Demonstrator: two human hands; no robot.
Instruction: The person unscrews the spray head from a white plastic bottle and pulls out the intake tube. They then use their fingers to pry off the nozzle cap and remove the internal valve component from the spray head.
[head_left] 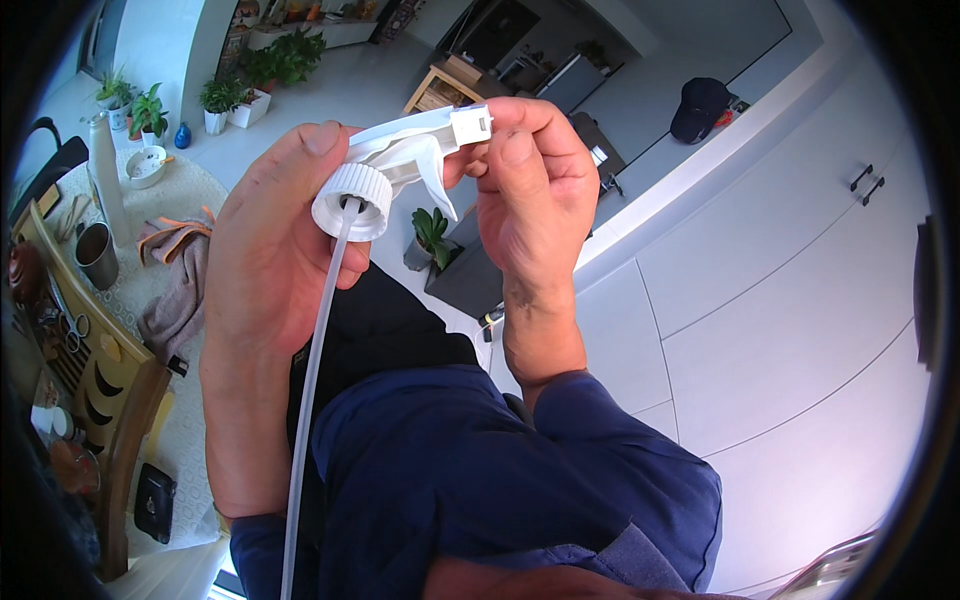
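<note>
A white trigger spray head [398,142] is held up in front of my chest, off any bottle. My left hand [265,225] is closed round its body from the left, thumb on top and fingertips behind the ribbed screw collar [352,198]. Out of the collar, a long translucent dip tube [316,370] hangs down past my left forearm. The curved trigger [433,175] points downward, untouched as far as I can see. At the far end, my right hand [540,190] has its thumb and index finger closed at the square nozzle [471,125]; its other fingers are partly hidden.
At the left stands a round table [205,185] with a metal mug [96,255], a grey-brown towel [180,280] and a white bowl [146,167]. Scissors [74,325] lie in a wooden holder. Potted plants [215,105] stand beyond; white cabinets [780,330] line the right, below a dark cap [698,110].
</note>
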